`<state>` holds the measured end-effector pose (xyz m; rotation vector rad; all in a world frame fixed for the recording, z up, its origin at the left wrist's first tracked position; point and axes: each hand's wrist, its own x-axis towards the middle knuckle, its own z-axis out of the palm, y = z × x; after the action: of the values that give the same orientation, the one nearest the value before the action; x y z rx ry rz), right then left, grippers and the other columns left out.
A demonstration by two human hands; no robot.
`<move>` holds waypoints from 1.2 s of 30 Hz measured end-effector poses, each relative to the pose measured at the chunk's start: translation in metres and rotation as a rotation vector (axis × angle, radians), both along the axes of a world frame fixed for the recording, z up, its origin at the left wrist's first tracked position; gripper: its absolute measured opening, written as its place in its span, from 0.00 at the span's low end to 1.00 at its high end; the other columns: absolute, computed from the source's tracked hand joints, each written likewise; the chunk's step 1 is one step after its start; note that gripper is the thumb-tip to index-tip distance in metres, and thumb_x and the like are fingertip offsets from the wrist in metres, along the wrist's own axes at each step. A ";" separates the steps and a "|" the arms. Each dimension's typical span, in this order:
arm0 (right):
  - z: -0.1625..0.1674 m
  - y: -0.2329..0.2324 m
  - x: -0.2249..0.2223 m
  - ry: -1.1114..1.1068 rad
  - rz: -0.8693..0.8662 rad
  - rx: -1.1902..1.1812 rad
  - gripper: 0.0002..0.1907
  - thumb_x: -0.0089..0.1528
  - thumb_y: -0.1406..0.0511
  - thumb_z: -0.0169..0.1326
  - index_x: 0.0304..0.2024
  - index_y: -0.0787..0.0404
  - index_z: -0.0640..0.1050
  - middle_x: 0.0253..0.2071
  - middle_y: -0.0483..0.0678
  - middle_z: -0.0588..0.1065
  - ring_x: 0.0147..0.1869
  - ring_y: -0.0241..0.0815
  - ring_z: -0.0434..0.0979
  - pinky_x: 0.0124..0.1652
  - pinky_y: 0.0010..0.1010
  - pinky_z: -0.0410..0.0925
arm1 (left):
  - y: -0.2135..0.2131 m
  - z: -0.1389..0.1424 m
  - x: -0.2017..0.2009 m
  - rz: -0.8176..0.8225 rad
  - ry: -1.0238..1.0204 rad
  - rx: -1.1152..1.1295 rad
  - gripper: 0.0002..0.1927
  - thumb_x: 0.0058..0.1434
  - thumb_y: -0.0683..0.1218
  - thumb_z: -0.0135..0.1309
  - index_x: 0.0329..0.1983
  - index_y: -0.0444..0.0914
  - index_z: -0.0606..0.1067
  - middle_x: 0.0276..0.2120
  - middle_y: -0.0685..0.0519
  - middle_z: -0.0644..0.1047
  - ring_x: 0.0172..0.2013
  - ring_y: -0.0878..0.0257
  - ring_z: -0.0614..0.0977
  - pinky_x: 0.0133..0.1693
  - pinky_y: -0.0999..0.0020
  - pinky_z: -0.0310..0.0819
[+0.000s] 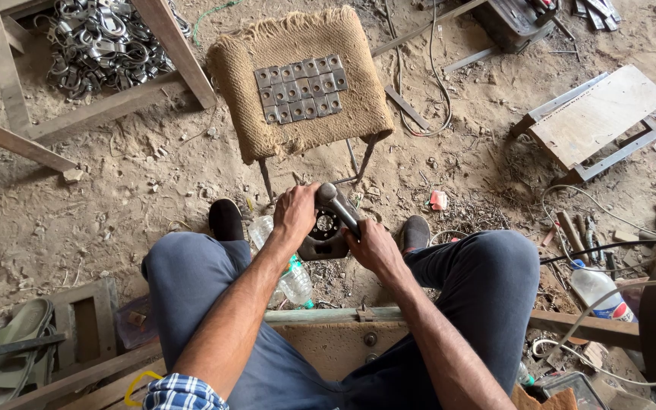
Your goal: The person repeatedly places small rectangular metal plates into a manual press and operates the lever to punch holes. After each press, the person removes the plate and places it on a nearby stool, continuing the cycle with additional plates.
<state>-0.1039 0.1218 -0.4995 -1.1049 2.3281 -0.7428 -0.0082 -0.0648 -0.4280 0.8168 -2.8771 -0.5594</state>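
Far left on the dirt floor (pixel 62 220): a green sandal (pixel 9 342) beside a wooden frame, and higher up a heap of shiny metal clamps (pixel 104 42) under slanting timber legs. Toward the middle, a stool padded with burlap (pixel 301 80), carrying flat grey metal plates (pixel 301 89) laid in neat rows on top. Just below the stool, between dark-trousered knees, an angle grinder (pixel 328 224) held low over the floor, near two black shoes. Left hand (pixel 295 212) wrapped over the grinder's upper left side, fingers (pixel 301 193) curled closed against the body. Right hand (pixel 372 244) gripping the dark handle from the right, fingers closed around it. A clear plastic bottle (pixel 290 277) lying under the left forearm, by the edge of a wooden bench (pixel 335 315). Further right, a small pink scrap (pixel 439 200), scattered hand tools (pixel 582 231), a low wooden board on a metal frame (pixel 597 114), loose cables, and another plastic bottle (pixel 597 292) with a blue label.
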 end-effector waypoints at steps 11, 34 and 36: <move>0.006 -0.002 0.000 -0.012 0.002 0.009 0.21 0.67 0.55 0.56 0.33 0.68 0.77 0.20 0.51 0.76 0.17 0.40 0.74 0.17 0.34 0.67 | -0.001 -0.003 -0.001 -0.010 -0.002 -0.031 0.30 0.59 0.36 0.61 0.65 0.39 0.71 0.37 0.47 0.77 0.31 0.61 0.78 0.31 0.66 0.80; 0.005 -0.001 0.000 0.002 0.003 -0.005 0.21 0.67 0.55 0.56 0.34 0.69 0.75 0.21 0.52 0.76 0.18 0.40 0.73 0.17 0.34 0.67 | -0.001 -0.002 -0.001 0.000 -0.005 -0.016 0.29 0.60 0.35 0.59 0.66 0.40 0.71 0.38 0.46 0.77 0.31 0.61 0.79 0.31 0.67 0.81; 0.004 0.000 0.001 0.015 0.003 -0.012 0.21 0.66 0.55 0.56 0.34 0.69 0.75 0.21 0.52 0.75 0.18 0.40 0.73 0.17 0.34 0.67 | 0.000 -0.002 -0.001 0.002 -0.003 -0.012 0.29 0.59 0.34 0.59 0.66 0.40 0.71 0.37 0.46 0.78 0.30 0.61 0.79 0.30 0.67 0.81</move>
<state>-0.1033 0.1215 -0.4954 -1.1228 2.3365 -0.7511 -0.0095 -0.0653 -0.4297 0.8198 -2.8785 -0.5404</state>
